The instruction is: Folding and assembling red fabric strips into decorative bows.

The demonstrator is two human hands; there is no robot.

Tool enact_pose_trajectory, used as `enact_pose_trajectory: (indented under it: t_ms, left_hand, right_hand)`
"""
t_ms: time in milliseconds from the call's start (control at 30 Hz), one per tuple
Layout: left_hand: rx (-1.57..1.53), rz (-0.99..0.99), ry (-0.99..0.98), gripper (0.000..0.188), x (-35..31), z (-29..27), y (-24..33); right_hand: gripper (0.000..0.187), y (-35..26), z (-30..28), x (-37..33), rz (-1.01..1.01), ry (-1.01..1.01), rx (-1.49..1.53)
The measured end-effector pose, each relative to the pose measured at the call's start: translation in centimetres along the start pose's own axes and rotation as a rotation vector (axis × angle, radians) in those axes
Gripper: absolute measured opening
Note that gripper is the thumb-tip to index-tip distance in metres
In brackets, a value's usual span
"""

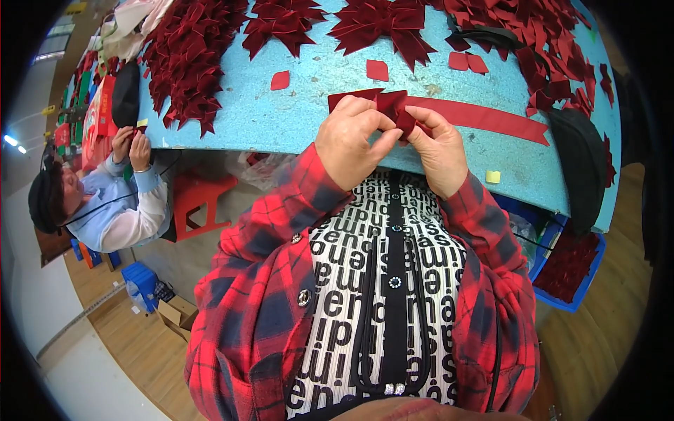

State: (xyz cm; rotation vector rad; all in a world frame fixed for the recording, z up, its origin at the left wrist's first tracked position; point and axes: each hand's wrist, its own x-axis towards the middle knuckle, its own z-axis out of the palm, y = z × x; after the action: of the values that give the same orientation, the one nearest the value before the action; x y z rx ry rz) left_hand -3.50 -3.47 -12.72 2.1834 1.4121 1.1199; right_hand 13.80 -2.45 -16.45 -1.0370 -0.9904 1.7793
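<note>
By the tabletop's near edge (260, 144), our hands (354, 140) (442, 153) pinch the red ribbon bow (391, 105) between closed fingertips; we'd keep folds even

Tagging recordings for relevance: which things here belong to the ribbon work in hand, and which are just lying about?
Belongs, it seems:
- folded dark red ribbon, in left hand and right hand
- notched red strip
- dark red bows
- red squares

Apparently lying about:
- red stool
- cardboard box
- yellow piece, use unclear

Left hand (353, 140) and right hand (442, 154) close together, 2 arms (309, 186) bent, fingers (374, 121) curled.
</note>
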Motion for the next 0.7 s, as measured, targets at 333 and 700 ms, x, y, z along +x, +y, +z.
enact_pose_trajectory:
  t_ms: [333,700]
  left_hand:
    - [-0.125,0.036,0.081,0.017,0.0,0.5,0.0]
    - [-0.347,-0.226,0.025,0.015,-1.1,0.9,0.2]
  right_hand:
    - [0.028,-0.1,0.1,-0.3,-0.075,0.001,-0.072]
    - [0.027,0.1,0.2,-0.8,-0.058,0.028,-0.128]
